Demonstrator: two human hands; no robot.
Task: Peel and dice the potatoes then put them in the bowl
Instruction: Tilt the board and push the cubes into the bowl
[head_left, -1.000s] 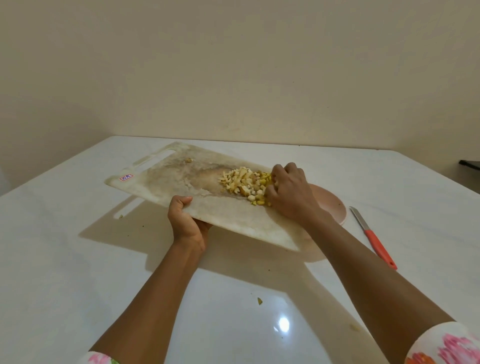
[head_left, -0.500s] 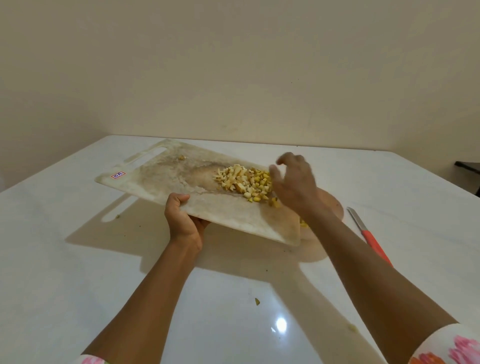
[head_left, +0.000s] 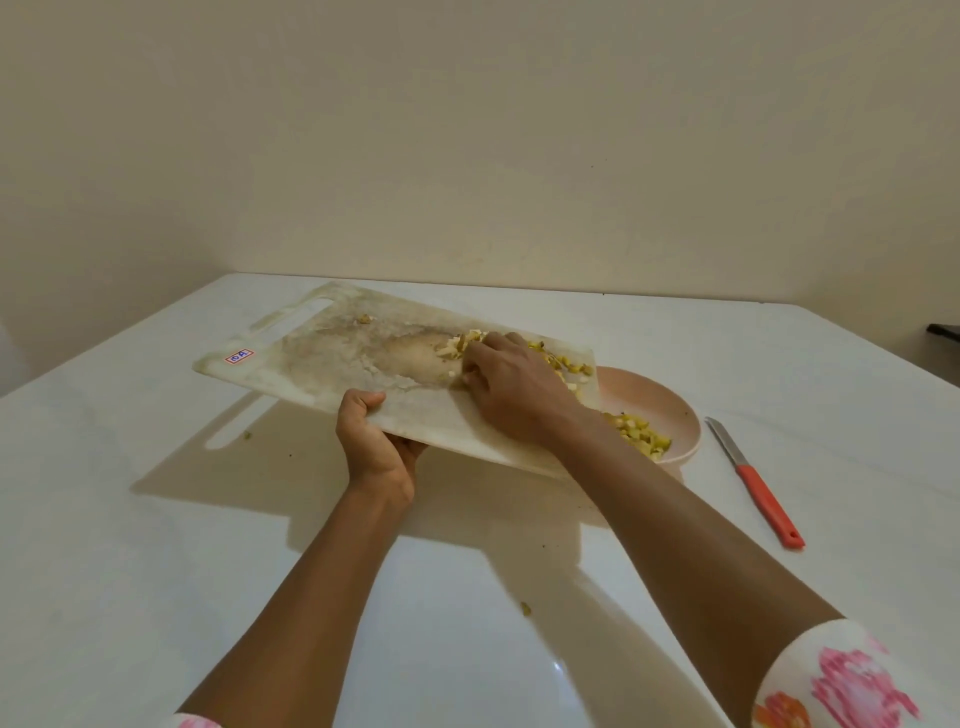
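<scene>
Our left hand (head_left: 376, 441) grips the near long edge of the stained cutting board (head_left: 337, 358), thumb on top and fingers curled underneath, forearm reaching straight out from us. The board is held off the white table (head_left: 156, 519), tilted down to the right, with its lower corner over the pink bowl (head_left: 670, 400). Our right hand (head_left: 514, 389) lies palm down on the board, arm stretched across it. Its fingers are close together and lightly bent over the heap of diced potato (head_left: 563, 361), touching it but closed round nothing. More potato dice (head_left: 641, 434) lie in the bowl, just beside the board's edge. A red-handled knife (head_left: 753, 483) lies on the table to the right of the bowl, apart from it.
</scene>
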